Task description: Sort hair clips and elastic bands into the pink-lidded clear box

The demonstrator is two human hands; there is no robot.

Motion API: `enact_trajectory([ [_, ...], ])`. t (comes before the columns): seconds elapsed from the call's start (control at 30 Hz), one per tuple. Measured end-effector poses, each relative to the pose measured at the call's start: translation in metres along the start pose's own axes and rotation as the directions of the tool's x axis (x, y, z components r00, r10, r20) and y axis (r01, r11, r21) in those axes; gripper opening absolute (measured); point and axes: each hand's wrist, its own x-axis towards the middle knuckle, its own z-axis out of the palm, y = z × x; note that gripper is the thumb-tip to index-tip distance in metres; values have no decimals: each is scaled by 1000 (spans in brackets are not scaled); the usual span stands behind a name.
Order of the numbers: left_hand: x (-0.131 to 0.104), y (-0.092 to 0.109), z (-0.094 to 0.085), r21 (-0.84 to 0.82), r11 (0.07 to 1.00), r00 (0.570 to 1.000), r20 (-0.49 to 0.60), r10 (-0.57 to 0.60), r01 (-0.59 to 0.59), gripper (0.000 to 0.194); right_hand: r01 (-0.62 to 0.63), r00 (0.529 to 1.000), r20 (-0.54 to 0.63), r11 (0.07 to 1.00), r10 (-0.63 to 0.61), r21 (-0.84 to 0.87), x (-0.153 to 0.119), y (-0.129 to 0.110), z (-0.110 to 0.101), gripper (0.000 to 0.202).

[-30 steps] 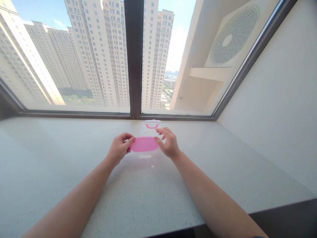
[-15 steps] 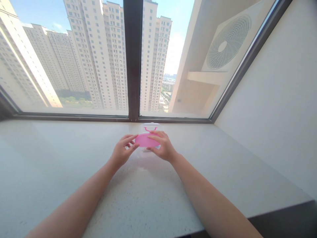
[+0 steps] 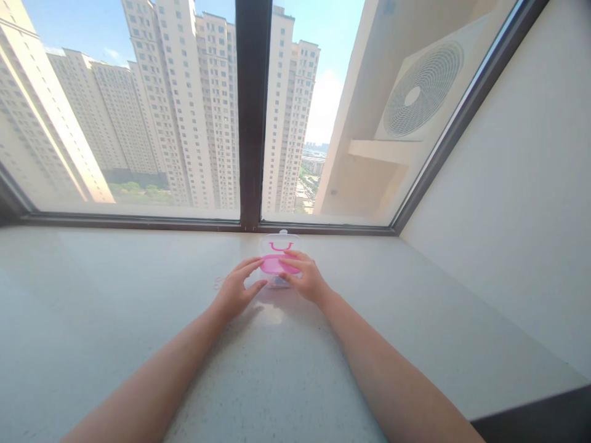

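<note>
A small clear box (image 3: 278,283) stands on the pale sill near the window, with something small and dark inside. Its transparent lid (image 3: 266,245), which has a pink handle (image 3: 281,247), is raised at the back. A pink oval tray (image 3: 271,265) lies over the box's top, in front of the lid. My left hand (image 3: 239,288) is at the tray's left end, fingertips on its edge and thumb lower, by the box. From the right, my right hand (image 3: 305,277) holds the tray, fingers over its top and thumb near the box front.
Small pinkish loops (image 3: 218,283) lie on the sill (image 3: 115,320) left of my left hand. Behind the box runs the dark window frame (image 3: 250,224). A white wall (image 3: 517,203) rises on the right.
The pink tray has come down and slightly right onto the box, now seen flatter. My left hand has moved right with its fingers wider apart. More of the lid and the small loops now show.
</note>
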Motion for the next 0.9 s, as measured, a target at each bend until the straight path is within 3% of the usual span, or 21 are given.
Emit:
enact_trajectory([
  [0.3,-2,1,-1,34,999,999,42,-12,10,51,-2,999,-41,990,8,140,-2,-2,-2,37],
  [0.63,-3,7,-3,69,997,999,34,-32,30,48,-21,1000,-16,984,25,175,-4,-1,-2,39],
  [0.9,-4,9,-2,84,996,998,41,-46,42,50,-45,997,60,999,47,-24,-3,-5,-3,33],
])
